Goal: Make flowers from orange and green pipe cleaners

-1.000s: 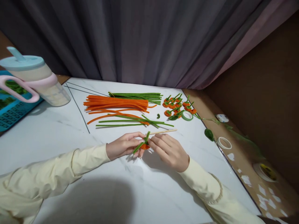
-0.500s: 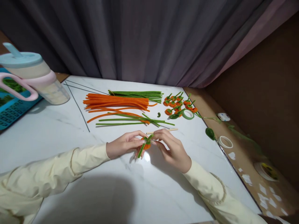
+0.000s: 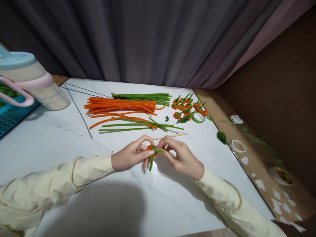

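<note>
So the left hand [image 3: 130, 154] pinches the orange-and-green pipe-cleaner piece [image 3: 149, 148], now turned so one green end [image 3: 161, 151] reaches the curled right hand [image 3: 182, 157], can't tell if gripped.

Place: prob. home craft corner, can't be sure | drapes [image 3: 138, 42] hung along far edge of marble-look counter [image 3: 185, 207] | lidded straw cup [image 3: 55, 97] at L | craft supplies: orange fuzzy stems [image 3: 120, 105], green fuzzy stems [image 3: 150, 96], white tape roll [image 3: 238, 151] | paper scraps [image 3: 260, 184] on brown surf. [image 3: 259, 163] at R
</note>
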Available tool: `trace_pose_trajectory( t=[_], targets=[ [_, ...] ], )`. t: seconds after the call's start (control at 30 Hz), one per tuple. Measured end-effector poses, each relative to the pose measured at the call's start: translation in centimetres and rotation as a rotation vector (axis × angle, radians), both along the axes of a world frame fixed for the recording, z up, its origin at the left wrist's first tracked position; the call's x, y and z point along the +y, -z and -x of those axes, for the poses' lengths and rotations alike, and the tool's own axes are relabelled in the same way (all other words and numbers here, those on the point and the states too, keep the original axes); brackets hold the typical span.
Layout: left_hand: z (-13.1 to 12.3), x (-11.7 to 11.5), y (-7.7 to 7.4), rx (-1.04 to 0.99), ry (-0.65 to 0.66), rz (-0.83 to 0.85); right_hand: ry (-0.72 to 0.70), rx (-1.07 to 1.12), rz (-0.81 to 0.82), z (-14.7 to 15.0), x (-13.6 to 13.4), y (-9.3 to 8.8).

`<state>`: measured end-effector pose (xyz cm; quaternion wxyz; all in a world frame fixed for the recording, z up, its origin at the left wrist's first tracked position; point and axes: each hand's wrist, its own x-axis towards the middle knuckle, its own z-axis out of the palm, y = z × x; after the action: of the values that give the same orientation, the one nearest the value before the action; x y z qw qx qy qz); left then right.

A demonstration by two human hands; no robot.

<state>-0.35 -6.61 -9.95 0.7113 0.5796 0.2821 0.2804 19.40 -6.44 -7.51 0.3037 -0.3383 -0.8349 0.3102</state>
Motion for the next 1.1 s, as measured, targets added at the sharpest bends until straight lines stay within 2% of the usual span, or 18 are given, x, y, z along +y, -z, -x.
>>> trace_pose_trajectory(
  t=[0.1, 0.2, 0.43, 0.63, 0.77, 1.0, 1.07, 1.1],
  targets=[
    [0.1, 0.0, 0.0, 0.002, 0.001, 0.007, -0.025, -0.022, 0.045, 0.0, 0.1, 0.0],
    [0.1, 0.0, 0.1, -0.004, -0.008, 0.015, 0.015, 0.013, 0.135, 0.0, 0.0, -0.2],
    [0.1, 0.1, 0.4, -0.031, -0.014, -0.002, 0.143, 0.190, 0.645, 0.5, -0.3, -0.7],
    [0.0, 0.1, 0.1, -0.054, -0.007, 0.049, 0.147, 0.323, 0.855, 0.5, -0.1, -0.7],
    [0.0, 0.3, -0.5, -0.096, -0.003, 0.128, 0.131, 0.325, 0.770, 0.6, -0.3, -0.7],
    [-0.2, 0.3, -1.0, -0.186, -0.021, 0.348, 0.217, 0.182, 0.292, 0.9, -1.5, -0.8],
    [-0.1, 0.3, -1.0, -0.183, -0.010, 0.346, 0.237, 0.175, 0.280, 1.0, -1.6, -1.0],
    [-0.1, 0.4, -0.9, -0.168, -0.001, 0.334, 0.241, 0.185, 0.324, 1.0, -1.6, -1.2]
  ],
)
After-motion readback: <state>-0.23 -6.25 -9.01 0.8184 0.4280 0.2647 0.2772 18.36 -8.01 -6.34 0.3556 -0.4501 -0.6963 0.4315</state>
